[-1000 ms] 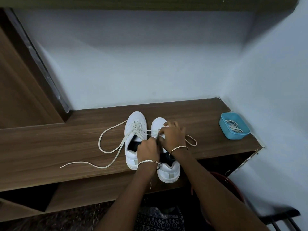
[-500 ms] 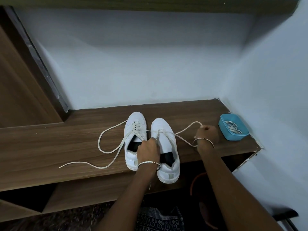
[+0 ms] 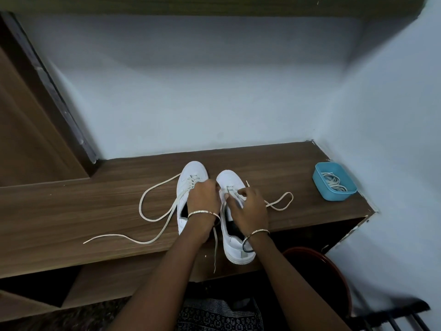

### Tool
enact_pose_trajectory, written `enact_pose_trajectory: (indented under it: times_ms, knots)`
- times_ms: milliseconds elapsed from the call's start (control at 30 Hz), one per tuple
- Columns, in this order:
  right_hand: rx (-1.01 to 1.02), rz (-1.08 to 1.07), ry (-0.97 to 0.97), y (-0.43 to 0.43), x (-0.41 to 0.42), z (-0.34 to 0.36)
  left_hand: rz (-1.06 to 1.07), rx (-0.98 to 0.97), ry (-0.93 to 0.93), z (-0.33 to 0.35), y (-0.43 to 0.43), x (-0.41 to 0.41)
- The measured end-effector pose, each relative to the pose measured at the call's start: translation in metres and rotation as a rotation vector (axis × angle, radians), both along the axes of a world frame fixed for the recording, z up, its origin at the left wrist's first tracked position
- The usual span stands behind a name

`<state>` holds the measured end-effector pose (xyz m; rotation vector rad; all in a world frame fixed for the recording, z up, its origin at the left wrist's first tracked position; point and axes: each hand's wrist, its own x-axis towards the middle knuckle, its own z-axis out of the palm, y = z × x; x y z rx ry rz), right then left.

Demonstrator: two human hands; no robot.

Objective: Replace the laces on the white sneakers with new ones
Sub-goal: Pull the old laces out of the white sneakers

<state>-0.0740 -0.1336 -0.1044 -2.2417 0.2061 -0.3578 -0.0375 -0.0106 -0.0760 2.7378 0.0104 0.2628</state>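
- Head view is showing the right hand (image 3: 250, 211) pinching the lace (image 3: 284, 201) at the eyelets of the nearer sneaker (image 3: 229, 180), which is standing on the wooden shelf (image 3: 298, 168) just beside the other sneaker (image 3: 192, 173).
- Left hand (image 3: 204, 199) is apparently gripping the lace's second strand; its fingertips are hiding.
- One lace end is dangling over the shelf edge, so a hard tug is risking unthreading it.
- Nearer sneaker's heel seems to be overhanging, so pulling bodyward is risking toppling it.

Pale walls (image 3: 214, 91) meeting in a corner at right. Wooden shelf (image 3: 71, 206) set into that corner, wooden panel (image 3: 23, 127) at left. Dim light, patterned floor (image 3: 71, 316) below.
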Motion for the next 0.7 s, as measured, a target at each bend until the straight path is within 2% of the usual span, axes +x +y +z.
enact_pose_trajectory:
  times_ms: [200, 267, 333, 467, 533, 633, 700]
  knots:
    - [-0.244, 0.067, 0.048, 0.005, 0.001, 0.001, -0.040, 0.375, 0.112, -0.009, -0.003, 0.028]
    - [-0.282, 0.037, 0.075, 0.003, 0.002, -0.001, -0.047, 0.420, 0.149, -0.011, -0.001, 0.033]
    - [-0.281, 0.002, 0.099, 0.002, 0.001, -0.002, -0.056, 0.381, 0.137, -0.011, 0.004, 0.035]
    - [-0.320, -0.007, 0.131, 0.003, 0.002, -0.004, -0.072, 0.068, 0.020, -0.011, 0.018, 0.032]
    - [-0.329, -0.011, 0.136, 0.005, 0.002, -0.004, -0.066, -0.153, -0.037, -0.014, 0.023, 0.030]
    - [-0.319, -0.026, 0.139, 0.005, 0.002, -0.004, -0.015, -0.622, 0.002, -0.016, 0.026, 0.029]
    - [-0.314, -0.033, 0.140, 0.006, 0.001, -0.004, 0.046, -1.092, 0.011, -0.005, 0.026, 0.028]
